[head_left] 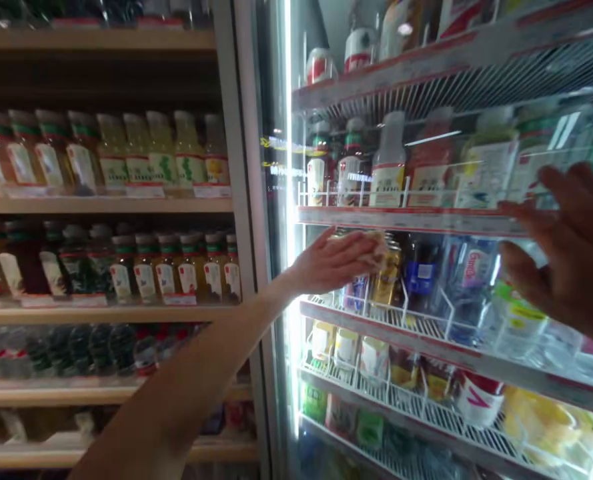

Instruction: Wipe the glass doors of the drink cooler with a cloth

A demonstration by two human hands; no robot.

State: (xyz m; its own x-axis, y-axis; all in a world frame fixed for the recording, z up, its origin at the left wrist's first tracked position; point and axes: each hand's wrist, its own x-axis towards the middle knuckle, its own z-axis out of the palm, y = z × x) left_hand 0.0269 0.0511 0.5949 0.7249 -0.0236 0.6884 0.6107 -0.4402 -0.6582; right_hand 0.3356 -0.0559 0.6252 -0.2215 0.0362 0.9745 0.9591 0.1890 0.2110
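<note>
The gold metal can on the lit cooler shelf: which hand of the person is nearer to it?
Left. In the picture, the left hand, with a pale cloth, is just left of the gold can; the right hand is well to its right.

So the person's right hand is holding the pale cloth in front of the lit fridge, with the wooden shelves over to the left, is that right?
Not quite: the left hand holds the pale cloth, as the head view shows; the right hand has its fingers spread. The lit fridge and wooden shelves are as you say.
</note>
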